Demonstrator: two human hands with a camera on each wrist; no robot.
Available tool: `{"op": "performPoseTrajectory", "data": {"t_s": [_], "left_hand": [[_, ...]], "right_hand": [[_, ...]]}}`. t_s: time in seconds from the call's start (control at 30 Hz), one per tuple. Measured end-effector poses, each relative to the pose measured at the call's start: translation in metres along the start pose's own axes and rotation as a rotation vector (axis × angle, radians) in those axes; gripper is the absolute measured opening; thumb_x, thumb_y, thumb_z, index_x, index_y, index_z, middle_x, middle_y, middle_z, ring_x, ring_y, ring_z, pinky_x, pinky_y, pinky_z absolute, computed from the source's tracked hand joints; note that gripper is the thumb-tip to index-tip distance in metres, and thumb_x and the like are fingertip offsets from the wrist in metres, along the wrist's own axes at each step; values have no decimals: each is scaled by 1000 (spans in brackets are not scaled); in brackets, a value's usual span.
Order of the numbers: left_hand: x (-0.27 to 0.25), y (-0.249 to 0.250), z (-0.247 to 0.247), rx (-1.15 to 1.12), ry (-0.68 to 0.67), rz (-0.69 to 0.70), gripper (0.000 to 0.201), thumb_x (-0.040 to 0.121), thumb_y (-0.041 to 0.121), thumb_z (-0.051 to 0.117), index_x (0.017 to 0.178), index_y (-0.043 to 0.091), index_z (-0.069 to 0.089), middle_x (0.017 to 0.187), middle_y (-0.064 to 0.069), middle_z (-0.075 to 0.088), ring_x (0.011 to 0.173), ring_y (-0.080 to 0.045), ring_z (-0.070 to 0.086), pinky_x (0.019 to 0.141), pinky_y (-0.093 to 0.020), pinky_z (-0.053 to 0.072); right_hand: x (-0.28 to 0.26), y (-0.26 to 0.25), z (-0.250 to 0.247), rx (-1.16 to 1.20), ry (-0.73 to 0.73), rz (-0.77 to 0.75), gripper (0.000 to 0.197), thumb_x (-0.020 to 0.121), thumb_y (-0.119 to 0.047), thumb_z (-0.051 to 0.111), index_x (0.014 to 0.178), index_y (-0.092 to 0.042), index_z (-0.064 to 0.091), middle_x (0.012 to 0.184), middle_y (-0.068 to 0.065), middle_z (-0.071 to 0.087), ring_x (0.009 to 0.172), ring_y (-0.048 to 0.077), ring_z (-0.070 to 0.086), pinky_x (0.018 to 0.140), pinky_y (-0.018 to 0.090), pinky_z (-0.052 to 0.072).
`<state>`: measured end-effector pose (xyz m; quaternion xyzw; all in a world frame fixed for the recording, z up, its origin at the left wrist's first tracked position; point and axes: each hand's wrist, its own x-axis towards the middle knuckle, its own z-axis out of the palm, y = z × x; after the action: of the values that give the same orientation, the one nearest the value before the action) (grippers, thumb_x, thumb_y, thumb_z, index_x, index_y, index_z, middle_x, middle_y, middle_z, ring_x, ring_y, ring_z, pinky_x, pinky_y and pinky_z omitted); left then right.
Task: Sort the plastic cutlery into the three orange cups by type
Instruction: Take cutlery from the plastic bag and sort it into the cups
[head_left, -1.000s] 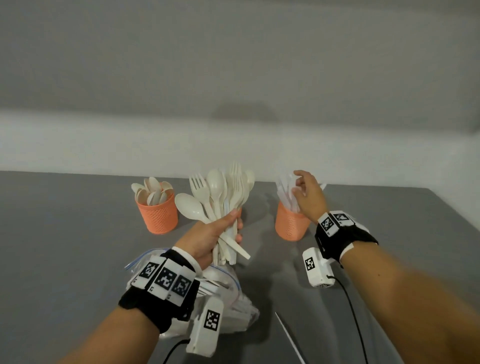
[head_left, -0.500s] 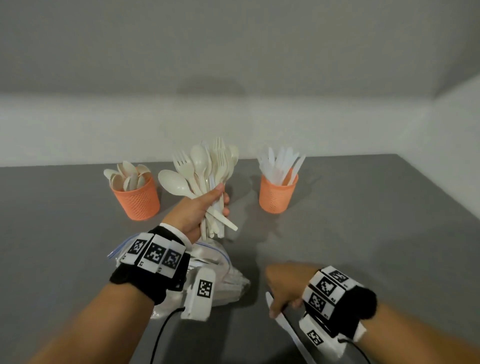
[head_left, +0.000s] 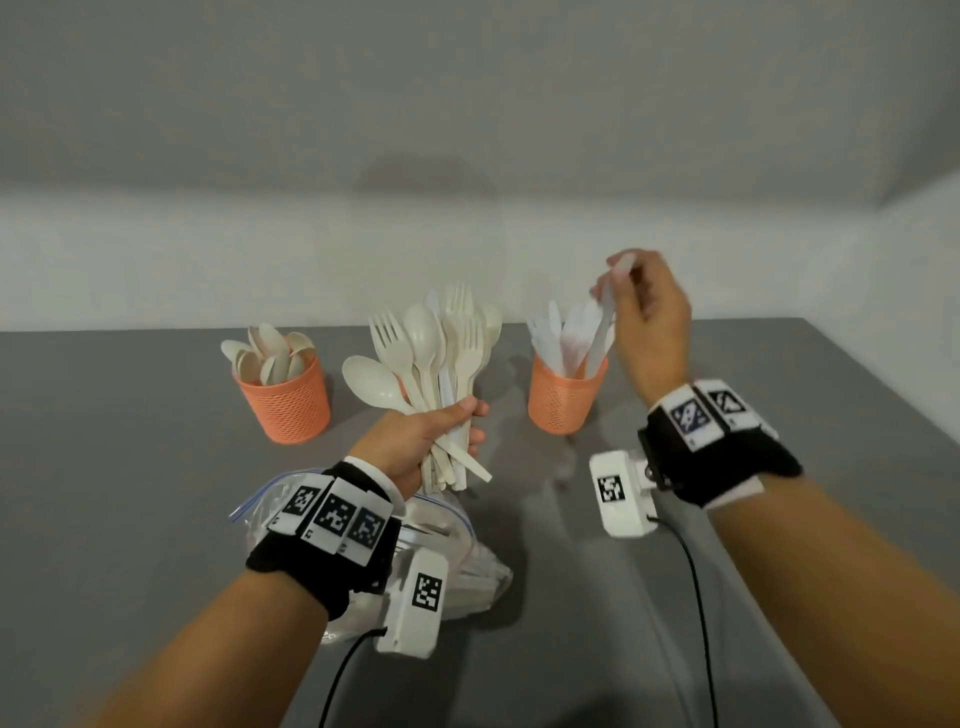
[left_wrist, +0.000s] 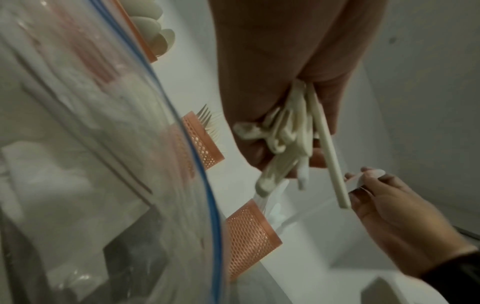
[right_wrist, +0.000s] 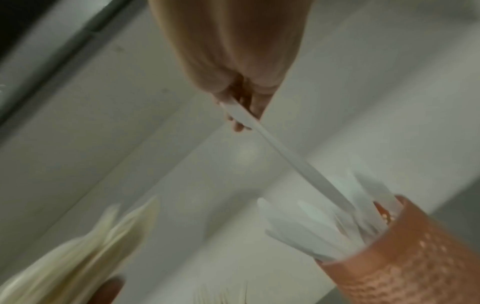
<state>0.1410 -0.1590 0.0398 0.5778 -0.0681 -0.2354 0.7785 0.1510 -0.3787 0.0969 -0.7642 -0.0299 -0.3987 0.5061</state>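
My left hand (head_left: 434, 441) grips a fanned bundle of cream forks and spoons (head_left: 436, 358) upright above the table; the handle ends (left_wrist: 285, 142) stick out below my palm. My right hand (head_left: 647, 317) pinches a white knife (head_left: 605, 322) by its top end, its lower end among the knives in the right orange cup (head_left: 563, 402). In the right wrist view the knife (right_wrist: 285, 160) slants down into that cup (right_wrist: 405, 257). The left orange cup (head_left: 285, 400) holds spoons. A middle orange cup with forks (left_wrist: 205, 142) shows only in the left wrist view.
A clear zip bag (head_left: 452, 551) with a blue seal lies on the grey table (head_left: 130, 493) under my left wrist. A white wall runs behind the cups. The table's right edge (head_left: 883, 384) is near the knife cup.
My right hand has lifted a white knife from the table near the front edge and carried it up to the right cup. My left hand has kept holding the bundle.
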Motion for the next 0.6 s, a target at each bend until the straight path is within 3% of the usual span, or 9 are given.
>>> {"op": "performPoseTrajectory", "data": {"t_s": [0.07,0.13,0.23,0.3,0.37,0.43,0.5,0.57,0.6], "left_hand": [[-2,0,1,3,13,21,16,88,12,55,101,4,59,72,2,69,59,-8,66,57,-22,56],[-4,0,2,3,16,30,21,88,13,55,107,5,58,78,1,71,63,-10,67,58,-24,57],[-7,2,2,-6,28,15,20,92,21,50,103,7,59,80,2,72,61,-12,67,58,-27,57],[-9,4,1,-4,41,-1,22,93,25,49,98,8,63,82,0,72,61,-13,66,62,-31,56],[-10,6,-2,-16,63,-37,26,92,28,50,92,9,67,80,-3,69,61,-14,63,67,-34,52],[-11,8,-4,-38,77,-66,29,92,31,50,88,9,68,74,-5,66,59,-14,61,67,-33,50],[-10,9,-4,-77,93,-71,28,92,29,50,87,8,67,73,-6,63,58,-13,61,69,-35,49],[-8,11,-3,-101,119,-70,24,92,23,49,89,8,67,75,-6,64,60,-12,63,70,-35,51],[-6,11,-2,-113,124,-72,22,92,20,49,92,6,66,76,-7,65,60,-12,65,67,-33,53]], "right_hand": [[14,12,6,97,95,44,18,97,-16,41,86,-26,49,83,4,60,82,20,65,77,26,50],[14,39,16,44,63,162,19,97,-13,39,86,-21,52,83,4,61,86,24,65,81,32,50],[2,82,31,-266,-182,294,21,93,-4,41,86,4,59,88,24,63,83,32,57,72,33,39],[0,89,36,-399,-296,273,25,91,-5,41,81,6,60,95,32,59,82,33,53,67,26,29],[3,75,39,-445,-299,231,26,91,-7,42,108,2,59,116,29,50,97,34,52,82,28,37],[3,50,41,-408,-205,111,40,91,-2,44,131,-2,44,127,21,41,111,28,48,96,31,39],[-4,16,46,-279,-153,-61,36,89,-2,48,124,-4,50,116,12,45,101,21,51,89,26,43],[-17,-19,53,-154,-297,-136,20,87,-6,53,105,-4,62,99,5,52,82,13,53,75,17,43],[-25,-31,58,-129,-415,-115,14,86,-9,57,96,-4,65,91,4,57,77,13,55,73,18,46]]}}
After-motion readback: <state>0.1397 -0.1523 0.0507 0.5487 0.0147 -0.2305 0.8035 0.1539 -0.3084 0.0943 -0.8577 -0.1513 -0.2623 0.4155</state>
